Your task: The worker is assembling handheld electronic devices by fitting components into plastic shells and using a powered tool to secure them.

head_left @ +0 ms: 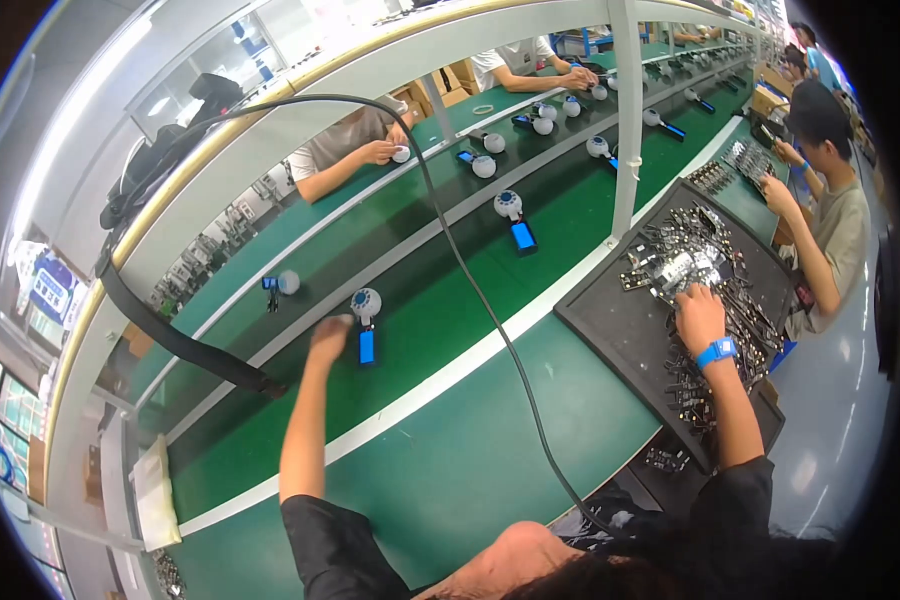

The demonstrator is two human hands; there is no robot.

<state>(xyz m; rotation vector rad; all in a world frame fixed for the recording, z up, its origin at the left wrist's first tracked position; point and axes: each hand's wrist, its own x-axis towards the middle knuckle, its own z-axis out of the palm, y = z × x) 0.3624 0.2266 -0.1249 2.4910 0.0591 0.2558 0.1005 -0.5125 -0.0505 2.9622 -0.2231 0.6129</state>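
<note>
My left hand (332,336) is over the green conveyor belt, just left of a white round-headed device (366,304) with a lit blue screen (367,347). Motion smears its fingers, and I cannot tell whether it touches the device. On the right, my right hand (701,318), with a blue watch (716,352) at the wrist, reaches into a heap of small metal parts (697,232) in a black tray (610,283). Its fingers are bent down among the parts, their tips hidden. A shiny silvery piece (678,268) lies just beyond the fingers.
More round-headed devices (508,205) lie along the belt. A black cable (460,255) hangs across the view, and a white post (626,120) stands beyond the tray. Co-workers' hands (378,152) work across the line; another person (820,190) works at right.
</note>
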